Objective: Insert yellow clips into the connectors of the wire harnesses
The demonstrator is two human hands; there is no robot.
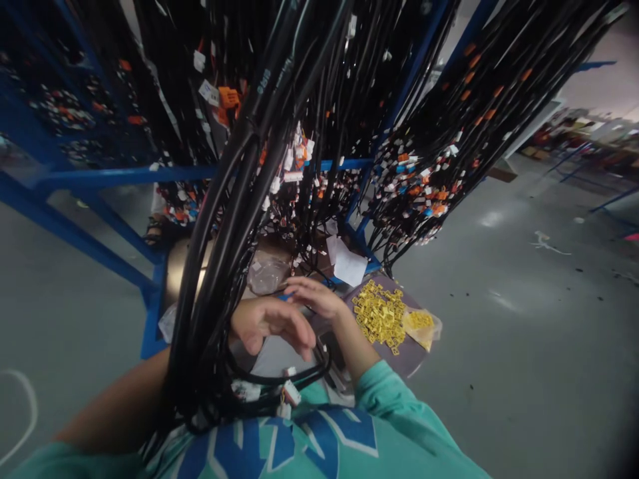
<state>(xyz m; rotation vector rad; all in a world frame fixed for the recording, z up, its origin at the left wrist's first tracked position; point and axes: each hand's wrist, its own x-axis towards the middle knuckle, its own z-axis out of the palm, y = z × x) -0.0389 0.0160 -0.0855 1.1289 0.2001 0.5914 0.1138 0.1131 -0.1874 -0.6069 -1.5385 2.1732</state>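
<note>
A thick bundle of black cables [219, 219] hangs down in front of me and rests across my left forearm. My left hand [274, 326] reaches out past the bundle, fingers apart and slightly curled, with nothing in them. Just beyond it, my right hand [314, 297] is stretched out with its fingers spread and holds nothing. Below the hands, a loop of black cable ends in white connectors [291, 392] close to my shirt.
Blue rack bars [134, 175] carry many hanging harnesses with white and orange connectors. Yellow plastic parts [379, 313] lie on a grey surface [414, 364] at my right, beside a bag [424, 329]. White paper [349, 265] lies on the rack base. A person's foot [154, 229] shows behind the rack.
</note>
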